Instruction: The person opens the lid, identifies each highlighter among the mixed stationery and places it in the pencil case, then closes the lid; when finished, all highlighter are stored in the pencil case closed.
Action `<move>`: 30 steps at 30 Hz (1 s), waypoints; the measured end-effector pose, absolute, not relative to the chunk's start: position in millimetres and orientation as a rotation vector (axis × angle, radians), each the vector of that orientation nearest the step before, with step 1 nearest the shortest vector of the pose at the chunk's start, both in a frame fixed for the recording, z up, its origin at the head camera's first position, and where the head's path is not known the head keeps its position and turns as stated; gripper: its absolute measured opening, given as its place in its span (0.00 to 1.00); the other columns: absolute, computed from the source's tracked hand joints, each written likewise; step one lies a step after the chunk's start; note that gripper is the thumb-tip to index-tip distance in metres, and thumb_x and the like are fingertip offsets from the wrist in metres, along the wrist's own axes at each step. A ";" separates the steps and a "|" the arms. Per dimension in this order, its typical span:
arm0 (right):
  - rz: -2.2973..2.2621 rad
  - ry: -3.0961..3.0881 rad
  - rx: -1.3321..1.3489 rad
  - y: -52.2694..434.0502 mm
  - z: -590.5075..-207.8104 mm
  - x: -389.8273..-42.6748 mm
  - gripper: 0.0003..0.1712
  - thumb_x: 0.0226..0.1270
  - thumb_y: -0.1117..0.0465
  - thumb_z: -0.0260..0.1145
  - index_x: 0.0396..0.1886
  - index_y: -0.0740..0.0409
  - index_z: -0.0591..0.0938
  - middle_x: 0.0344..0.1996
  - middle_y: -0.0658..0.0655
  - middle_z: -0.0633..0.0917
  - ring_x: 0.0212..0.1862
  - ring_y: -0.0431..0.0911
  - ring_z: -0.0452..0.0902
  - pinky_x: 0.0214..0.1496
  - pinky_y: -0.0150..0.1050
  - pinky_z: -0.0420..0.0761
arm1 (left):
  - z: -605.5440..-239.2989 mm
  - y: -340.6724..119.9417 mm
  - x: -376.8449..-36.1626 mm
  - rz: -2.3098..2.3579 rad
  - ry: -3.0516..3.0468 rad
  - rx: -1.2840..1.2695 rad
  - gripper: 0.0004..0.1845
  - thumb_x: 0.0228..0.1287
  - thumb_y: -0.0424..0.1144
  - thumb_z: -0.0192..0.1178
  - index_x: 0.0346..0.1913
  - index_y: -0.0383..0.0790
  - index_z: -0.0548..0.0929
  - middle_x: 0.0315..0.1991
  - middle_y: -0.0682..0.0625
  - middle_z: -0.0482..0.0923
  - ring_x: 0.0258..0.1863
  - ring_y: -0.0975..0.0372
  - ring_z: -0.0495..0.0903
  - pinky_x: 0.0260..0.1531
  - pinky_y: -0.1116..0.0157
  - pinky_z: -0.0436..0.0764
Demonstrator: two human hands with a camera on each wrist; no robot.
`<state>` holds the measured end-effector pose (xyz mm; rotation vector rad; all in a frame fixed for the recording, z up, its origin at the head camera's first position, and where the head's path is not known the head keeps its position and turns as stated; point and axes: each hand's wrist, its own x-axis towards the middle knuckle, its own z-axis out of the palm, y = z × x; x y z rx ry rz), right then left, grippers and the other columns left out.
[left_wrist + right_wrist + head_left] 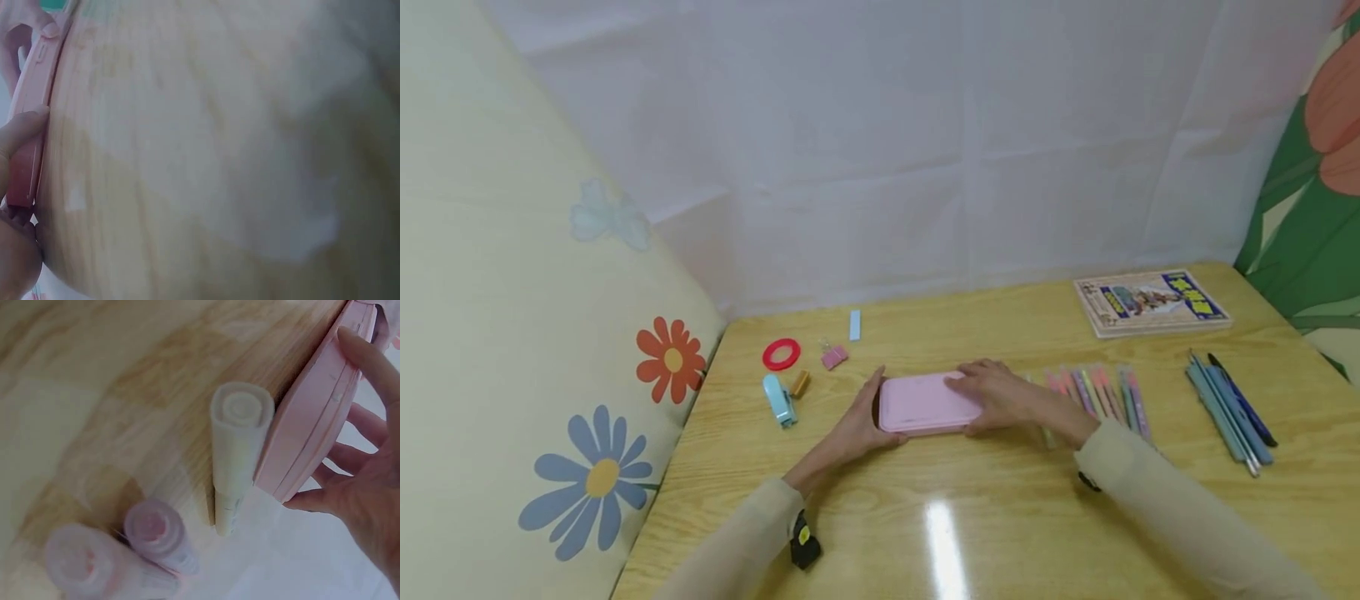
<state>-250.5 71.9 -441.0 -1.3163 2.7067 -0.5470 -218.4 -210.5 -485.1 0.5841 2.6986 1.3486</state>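
Observation:
A pink pencil case [925, 404], its lid down, lies on the table between the two hands. Round its left end curves the left hand [857, 425], with the thumb along the near side and the other fingers by the far corner. The right hand [996, 396] grips the right end, its fingers over the lid and the thumb at the near edge. In the right wrist view, a pale yellow marker [240, 450] lies close beside the case [309, 419]. The left wrist view has the left thumb [28, 128] pressed on the case's side.
Several colored markers [1093, 392] lie right of the case, with several pens [1232, 412] farther right. A book [1152, 304] is at the back right. To the left are a red tape ring [781, 354], a light blue stapler [779, 402], a pink binder clip [834, 357] and a blue strip [854, 325].

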 end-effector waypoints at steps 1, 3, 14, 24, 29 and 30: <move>-0.556 2.696 -1.325 72.5 -440.1 -251.1 0.44 0.49 0.49 0.76 0.64 0.64 0.73 0.62 0.74 0.71 0.62 0.67 0.66 0.64 0.64 0.63 | -485.0 -210.8 -218.2 1.349 2.691 0.585 0.61 0.43 0.34 0.77 0.74 0.29 0.45 0.68 0.32 0.58 0.67 0.45 0.59 0.69 0.49 0.55; -0.576 2.674 -1.348 73.6 -439.2 -253.1 0.42 0.49 0.50 0.76 0.62 0.65 0.74 0.61 0.75 0.71 0.61 0.68 0.67 0.64 0.62 0.65 | -484.2 -211.3 -217.6 1.353 2.677 0.588 0.61 0.43 0.33 0.77 0.74 0.29 0.45 0.68 0.31 0.57 0.68 0.44 0.58 0.69 0.49 0.55; -0.670 2.459 -1.153 80.3 -422.8 -271.6 0.41 0.57 0.42 0.70 0.65 0.60 0.73 0.64 0.69 0.70 0.66 0.63 0.65 0.68 0.57 0.62 | -479.3 -211.2 -216.9 1.330 2.646 0.550 0.61 0.44 0.34 0.76 0.75 0.32 0.43 0.70 0.32 0.53 0.67 0.44 0.57 0.68 0.48 0.54; -0.869 2.276 -1.000 87.8 -406.7 -305.4 0.30 0.66 0.43 0.63 0.61 0.55 0.78 0.57 0.58 0.80 0.59 0.51 0.75 0.63 0.48 0.71 | -485.3 -210.7 -220.2 1.388 2.682 0.552 0.66 0.40 0.35 0.78 0.75 0.32 0.40 0.67 0.32 0.59 0.66 0.44 0.61 0.68 0.47 0.55; -0.996 2.338 -0.968 89.5 -401.9 -318.0 0.20 0.70 0.49 0.60 0.46 0.60 0.86 0.40 0.54 0.86 0.41 0.43 0.80 0.48 0.40 0.78 | -486.4 -209.7 -217.7 1.415 2.675 0.566 0.68 0.40 0.36 0.79 0.75 0.34 0.38 0.66 0.38 0.64 0.66 0.50 0.62 0.69 0.52 0.56; -1.013 2.357 -0.962 89.3 -401.6 -320.2 0.19 0.71 0.50 0.59 0.41 0.60 0.86 0.34 0.52 0.86 0.36 0.42 0.77 0.43 0.39 0.78 | -486.3 -209.5 -216.8 1.420 2.670 0.564 0.68 0.40 0.36 0.79 0.76 0.35 0.37 0.67 0.39 0.64 0.66 0.51 0.62 0.69 0.53 0.55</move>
